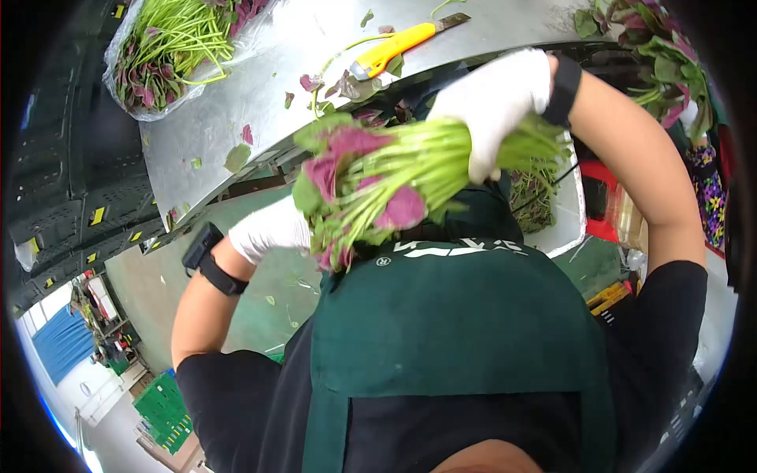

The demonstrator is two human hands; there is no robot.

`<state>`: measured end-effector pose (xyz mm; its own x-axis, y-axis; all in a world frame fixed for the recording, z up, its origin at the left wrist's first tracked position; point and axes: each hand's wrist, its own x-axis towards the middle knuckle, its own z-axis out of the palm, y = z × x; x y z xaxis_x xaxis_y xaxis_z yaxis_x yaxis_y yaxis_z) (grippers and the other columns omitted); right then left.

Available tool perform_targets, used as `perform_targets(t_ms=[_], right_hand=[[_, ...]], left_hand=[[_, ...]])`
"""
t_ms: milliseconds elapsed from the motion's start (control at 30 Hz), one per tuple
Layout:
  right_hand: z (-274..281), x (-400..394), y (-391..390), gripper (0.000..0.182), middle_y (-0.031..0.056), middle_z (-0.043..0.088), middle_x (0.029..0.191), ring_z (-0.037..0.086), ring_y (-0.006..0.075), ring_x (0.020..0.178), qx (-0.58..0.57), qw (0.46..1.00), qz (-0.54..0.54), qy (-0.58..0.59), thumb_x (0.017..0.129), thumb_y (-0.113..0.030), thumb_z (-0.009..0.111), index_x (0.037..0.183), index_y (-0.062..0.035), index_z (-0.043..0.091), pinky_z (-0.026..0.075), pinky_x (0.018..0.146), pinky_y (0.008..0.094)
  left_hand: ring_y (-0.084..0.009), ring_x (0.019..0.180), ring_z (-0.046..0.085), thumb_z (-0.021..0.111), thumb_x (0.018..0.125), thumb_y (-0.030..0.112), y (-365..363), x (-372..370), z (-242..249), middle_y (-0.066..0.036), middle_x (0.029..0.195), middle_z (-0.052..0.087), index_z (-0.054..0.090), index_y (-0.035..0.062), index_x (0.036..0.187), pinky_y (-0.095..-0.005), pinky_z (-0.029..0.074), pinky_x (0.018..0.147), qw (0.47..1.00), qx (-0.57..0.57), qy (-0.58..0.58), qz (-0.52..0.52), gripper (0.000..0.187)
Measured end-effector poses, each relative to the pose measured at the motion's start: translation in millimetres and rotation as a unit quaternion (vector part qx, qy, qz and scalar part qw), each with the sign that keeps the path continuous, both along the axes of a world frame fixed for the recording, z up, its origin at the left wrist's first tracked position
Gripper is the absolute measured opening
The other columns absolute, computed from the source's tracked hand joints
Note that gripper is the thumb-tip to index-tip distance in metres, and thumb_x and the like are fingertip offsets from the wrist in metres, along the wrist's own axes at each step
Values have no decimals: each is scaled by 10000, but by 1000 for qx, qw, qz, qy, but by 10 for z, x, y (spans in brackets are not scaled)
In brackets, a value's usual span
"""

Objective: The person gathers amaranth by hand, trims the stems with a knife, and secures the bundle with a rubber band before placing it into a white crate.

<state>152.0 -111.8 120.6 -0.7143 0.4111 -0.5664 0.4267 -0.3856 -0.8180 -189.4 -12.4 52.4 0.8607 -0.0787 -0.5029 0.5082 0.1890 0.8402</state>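
My right hand (493,98), in a white glove with a black wristband, is closed around the green stems of a bunch of amaranth greens (378,177). The bunch lies sideways in front of my green apron, its red-purple leaves pointing left. My left hand (268,229), also gloved and wearing a black wristband, holds the leafy end from the left. Part of its fingers is hidden behind the leaves.
A steel table (229,118) carries a yellow utility knife (394,47), loose leaf scraps and a plastic bag of the same greens (169,51). More greens (662,55) lie at the top right. A white bin with trimmings (564,209) and a red crate (603,197) stand below.
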Motion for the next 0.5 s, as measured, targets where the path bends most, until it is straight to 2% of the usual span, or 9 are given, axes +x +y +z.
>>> perform_targets(t_ms=[33,100,133,167,200,267,300,367,500], right_hand=[[5,85,27,394,126,700,884,674,147,715,1,1000,-14,-18,731,-46,755,1092,43,625,581,637,278],[26,290,30,394,94,696,823,667,149,627,-9,998,-65,1,733,-9,751,1090,38,591,555,590,292],[9,427,37,446,124,701,840,679,171,636,-16,998,-63,13,737,4,765,1135,46,567,566,591,302],[-34,549,5,419,155,674,943,652,200,793,-36,999,-25,5,799,-39,719,1180,32,559,530,720,338],[-80,670,-49,397,186,648,1047,625,229,949,-59,998,10,-2,861,-83,674,1225,17,552,494,848,374],[-238,880,16,524,197,611,1116,603,241,986,-210,973,60,74,834,-192,720,1271,8,509,469,883,378],[-318,986,48,593,203,593,1150,593,246,1005,-283,950,87,99,821,-247,744,1293,4,488,457,901,380],[-240,910,-518,473,147,704,854,690,183,645,-90,994,-51,-24,744,-9,782,1153,51,553,572,604,306],[-416,952,-727,407,181,716,869,692,203,655,-33,998,-53,17,766,-65,754,1108,67,578,573,617,317]], left_hand=[[-178,1269,467,806,803,231,60,104,35,-58,1402,519,486,62,1399,-361,352,1102,999,31,-35,-8,697],[-170,1224,489,805,809,269,274,355,90,-63,1373,538,480,52,1399,-356,381,1073,987,107,-34,-116,708],[-160,1173,510,775,837,241,312,508,141,-79,1338,561,496,45,1383,-348,405,1042,978,128,-36,-160,644],[-151,1070,541,743,854,194,184,586,102,-71,1231,612,563,38,1290,-339,448,974,992,93,-65,-60,497],[-151,1018,546,729,859,187,272,538,-170,-66,1163,626,585,33,1230,-337,461,936,980,138,-10,-143,426],[-155,890,544,731,847,211,71,807,-90,-49,988,635,612,33,1103,-341,484,845,973,143,-12,-181,333],[-165,912,549,756,822,224,-39,911,-37,-57,1020,637,613,44,1120,-341,481,857,971,150,-65,-176,377],[-184,978,551,791,787,255,-192,1094,35,-71,1098,629,600,56,1174,-343,465,903,964,144,-119,-190,476],[-217,1132,533,814,763,318,-342,977,-97,-99,1267,586,541,53,1305,-347,414,1016,975,80,-80,-189,662]])
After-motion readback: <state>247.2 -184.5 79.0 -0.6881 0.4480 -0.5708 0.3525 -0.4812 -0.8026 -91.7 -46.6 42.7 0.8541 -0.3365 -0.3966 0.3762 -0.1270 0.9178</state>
